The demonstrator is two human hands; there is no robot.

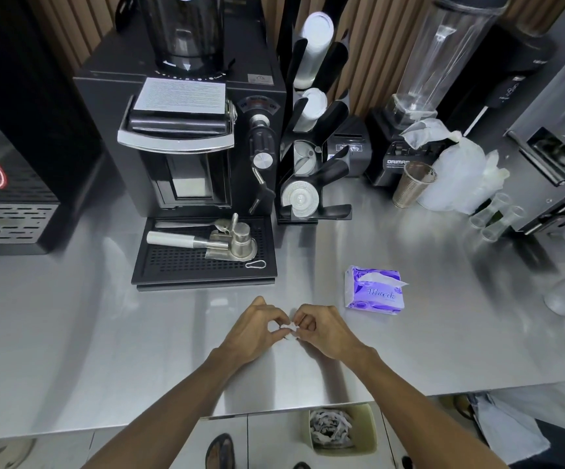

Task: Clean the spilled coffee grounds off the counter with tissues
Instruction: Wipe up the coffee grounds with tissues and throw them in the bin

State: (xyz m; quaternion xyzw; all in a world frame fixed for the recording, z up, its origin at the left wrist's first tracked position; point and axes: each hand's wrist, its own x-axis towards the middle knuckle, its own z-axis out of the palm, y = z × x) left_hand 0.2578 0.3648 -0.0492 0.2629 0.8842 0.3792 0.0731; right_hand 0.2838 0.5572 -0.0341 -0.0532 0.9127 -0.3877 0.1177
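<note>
Small white tissue (289,328) pinched between both hands, over front middle of steel counter (105,333); contact with surface cannot be told. Left hand (254,330) curled, one end nipped by thumb and forefinger. Right hand (325,330) curled likewise, other end gripped. Purple tissue pack (374,292) laid near, to right, sheet poking out. Drip tray (172,262) with portafilter (186,240) seen behind hands. Bin (365,431) of crumpled tissues set below counter edge.

one tissue pack (374,291), one tissue scrap (290,330), one portafilter (203,243), one metal cup (411,186), one bin (366,429)
</note>
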